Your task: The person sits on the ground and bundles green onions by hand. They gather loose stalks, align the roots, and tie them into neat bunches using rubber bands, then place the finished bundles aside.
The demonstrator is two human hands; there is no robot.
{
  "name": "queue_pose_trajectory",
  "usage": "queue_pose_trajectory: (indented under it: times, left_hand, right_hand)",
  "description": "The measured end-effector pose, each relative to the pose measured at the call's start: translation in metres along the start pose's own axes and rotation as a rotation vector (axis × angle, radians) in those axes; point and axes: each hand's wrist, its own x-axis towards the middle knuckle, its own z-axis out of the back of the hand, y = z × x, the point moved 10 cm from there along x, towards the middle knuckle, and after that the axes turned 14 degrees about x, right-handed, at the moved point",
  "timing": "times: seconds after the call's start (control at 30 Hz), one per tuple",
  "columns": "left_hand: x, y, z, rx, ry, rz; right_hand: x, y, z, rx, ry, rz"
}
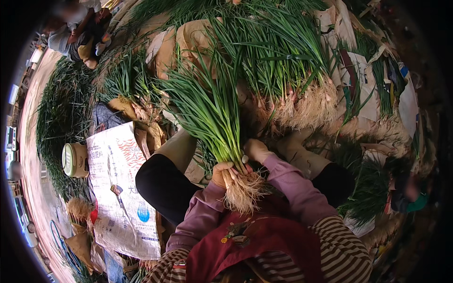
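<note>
A bunch of spring onions (230, 134) is held upright over my lap, its green leaves fanning away from me and its pale stringy roots (244, 192) hanging towards my apron. My left hand (220, 173) wraps the left side of the bunch just above the roots, thumb across the stems. From the other side my right hand (256, 150) grips the stems, its thumb end against them; most of its fingers are hidden. Beyond my hands lies a row of more spring onions (290, 70), roots facing me.
A printed woven sack (124, 198) spreads by my left knee, with a lidded plastic tub (75, 160) beside it. Loose green leaves (63, 123) are heaped further left. Brown sacking (198, 42) lies ahead. Another person (83, 35) sits at the far left; more onions (368, 184) lie right.
</note>
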Motion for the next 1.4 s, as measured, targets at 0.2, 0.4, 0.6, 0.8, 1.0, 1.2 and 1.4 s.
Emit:
queue_pose_trajectory:
  times: [0.2,0.4,0.6,0.8,1.0,1.2,1.4]
  left_hand:
    - [-0.011,-0.042,-0.044,-0.083,0.248,-0.187]
    - [0.001,-0.039,-0.019,-0.005,-0.007,-0.146]
    - [0.006,-0.027,-0.003,-0.021,0.010,-0.143]
    - [0.016,-0.021,-0.014,0.020,0.034,-0.120]
    - [0.012,-0.020,-0.015,0.015,0.060,-0.093]
    - [0.008,-0.028,-0.023,0.023,-0.069,-0.118]
    - [0.007,0.009,0.033,-0.042,0.043,0.059]
  right_hand:
    - [-0.016,-0.033,0.000,-0.171,0.315,0.080]
    - [-0.008,0.010,0.192,0.046,-0.632,-0.088]
    - [-0.043,-0.032,0.216,1.364,-0.573,0.315]
    - [-0.035,-0.102,0.167,1.364,-0.489,0.302]
    - [-0.065,-0.045,0.124,1.207,-0.266,0.227]
    - [-0.116,0.051,0.069,0.496,0.018,0.486]
    - [-0.057,0.021,0.101,1.103,-0.265,0.256]
